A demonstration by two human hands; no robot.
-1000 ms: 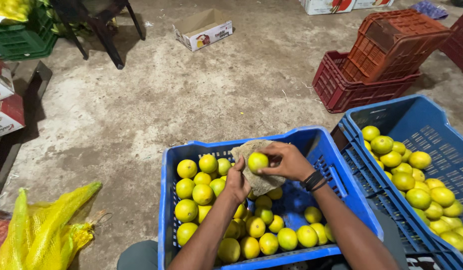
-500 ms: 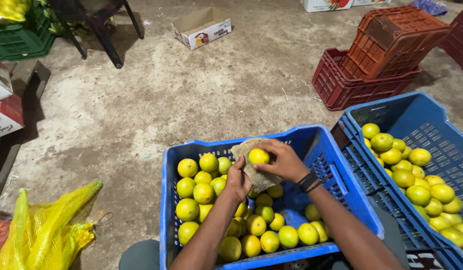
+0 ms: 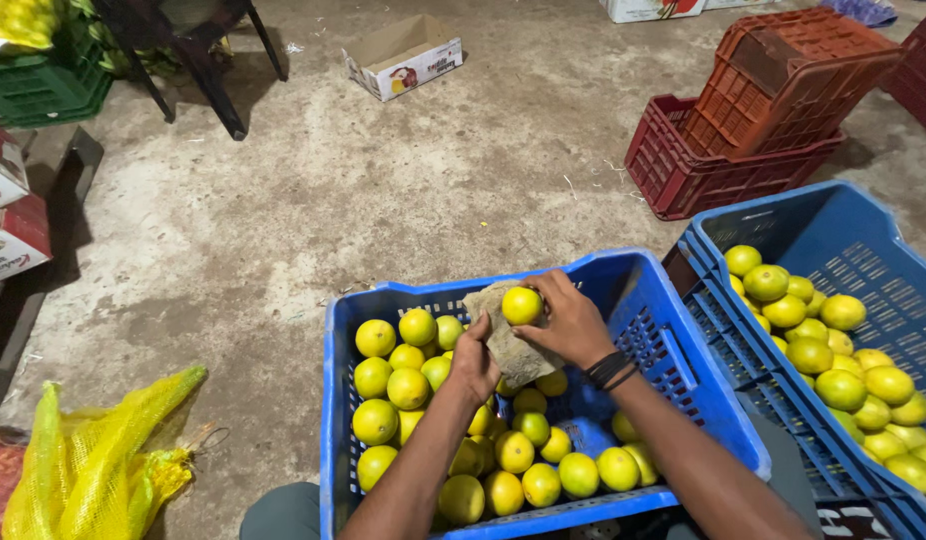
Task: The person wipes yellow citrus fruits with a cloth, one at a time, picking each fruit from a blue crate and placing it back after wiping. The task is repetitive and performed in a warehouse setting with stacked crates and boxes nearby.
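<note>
The near blue crate [image 3: 543, 440] sits directly in front of the person, close to the knees, so both hands work over it without reaching. It holds loose yellow-green citrus fruits [image 3: 513, 450] in a single uneven layer.

The left hand [image 3: 475, 365] is closed around the lower edge of a grey-brown cloth [image 3: 508, 345], holding it as a pad above the crate. The right hand [image 3: 573, 320] curls its fingers around one yellow fruit [image 3: 522, 305] and presses it against the upper part of the cloth. This placement appears to serve wiping: the cloth is backed by one hand while the other turns the fruit on it. A dark band circles the right wrist.

To the right, touching the first crate's corner, a second blue crate [image 3: 863, 240] holds more of the same fruit [image 3: 833, 350], near enough for a short transfer. To the left, a yellow mesh sack [image 3: 93, 460] lies crumpled on the concrete floor [image 3: 383, 210].

Further off, two red crates [image 3: 743, 130] are nested, the upper tilted in the lower. An open, shallow cardboard box [image 3: 403, 55], white-sided with a small coloured picture on its side, lies on the floor beyond. White cartons with red print [image 3: 8, 215] are stacked at the left edge, and a green crate [image 3: 43, 85] stands in the far left corner.
</note>
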